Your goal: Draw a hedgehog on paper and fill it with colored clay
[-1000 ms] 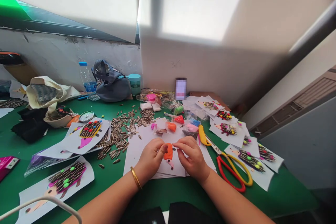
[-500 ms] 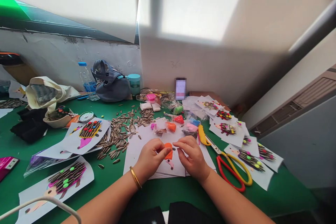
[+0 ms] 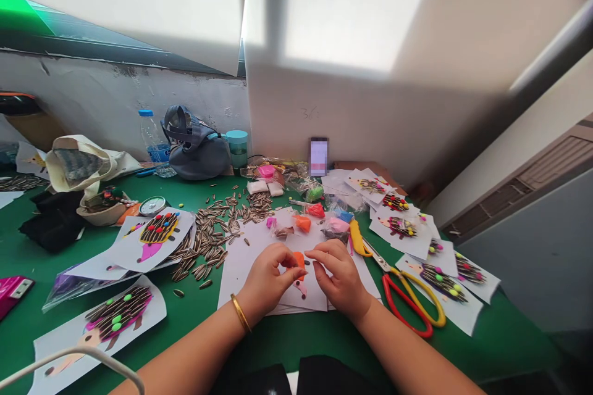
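In front of me lies a sheet of white paper (image 3: 316, 301) with a small hedgehog figure on it, its orange clay body (image 3: 299, 264) partly covered by my fingers. A pink clay snout (image 3: 302, 288) with dark dots points towards me. Above the orange body's left side, my left hand (image 3: 273, 274) has thumb and forefinger brought together; whatever is between them is too small to make out. My right hand (image 3: 340, 278) hovers at the body's right side, thumb and forefinger apart, with nothing visible between them.
Sunflower seeds (image 3: 210, 241) are scattered to the left. Coloured clay lumps (image 3: 302, 223) lie behind my hands. Red-and-yellow scissors (image 3: 412, 299) and a yellow-handled tool (image 3: 356, 239) are on the right. Finished seed hedgehogs on paper (image 3: 438, 284) flank both sides; a phone (image 3: 319, 157) leans on the wall.
My left thumb and forefinger have shifted slightly to the right over the orange clay body. My right hand stays nearly still.
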### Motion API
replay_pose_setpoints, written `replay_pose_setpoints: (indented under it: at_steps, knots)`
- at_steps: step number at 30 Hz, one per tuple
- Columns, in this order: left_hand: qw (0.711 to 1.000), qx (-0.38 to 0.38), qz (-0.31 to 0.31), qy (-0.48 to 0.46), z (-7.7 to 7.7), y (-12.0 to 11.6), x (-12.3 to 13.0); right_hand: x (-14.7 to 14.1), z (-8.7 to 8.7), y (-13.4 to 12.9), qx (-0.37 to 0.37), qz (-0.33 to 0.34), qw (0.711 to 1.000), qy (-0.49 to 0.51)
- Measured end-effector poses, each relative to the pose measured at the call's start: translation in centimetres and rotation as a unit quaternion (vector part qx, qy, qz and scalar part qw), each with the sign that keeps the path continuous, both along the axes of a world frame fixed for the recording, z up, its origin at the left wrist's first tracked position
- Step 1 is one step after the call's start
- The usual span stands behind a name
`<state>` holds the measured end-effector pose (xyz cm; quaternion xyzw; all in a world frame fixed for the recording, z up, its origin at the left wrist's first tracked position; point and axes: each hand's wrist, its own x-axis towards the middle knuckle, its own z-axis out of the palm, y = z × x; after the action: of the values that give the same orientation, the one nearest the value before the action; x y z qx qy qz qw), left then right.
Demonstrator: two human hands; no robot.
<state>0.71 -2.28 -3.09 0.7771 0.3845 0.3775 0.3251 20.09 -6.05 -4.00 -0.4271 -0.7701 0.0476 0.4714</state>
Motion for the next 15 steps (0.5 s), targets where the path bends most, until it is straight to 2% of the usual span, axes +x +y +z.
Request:
replay_pose_setpoints:
  at_steps: [11, 15]
  knots:
    - [0.999, 0.008, -0.037, -0.038, -0.55, 0.26, 0.04, -0.02, 0.10, -0.04, 0.000, 0.002, 1.000, 0.002]
    - [0.999, 0.001, -0.031, -0.011, -0.39, 0.24, 0.00, 0.00, 0.18, -0.09, -0.001, 0.004, 1.000, 0.002]
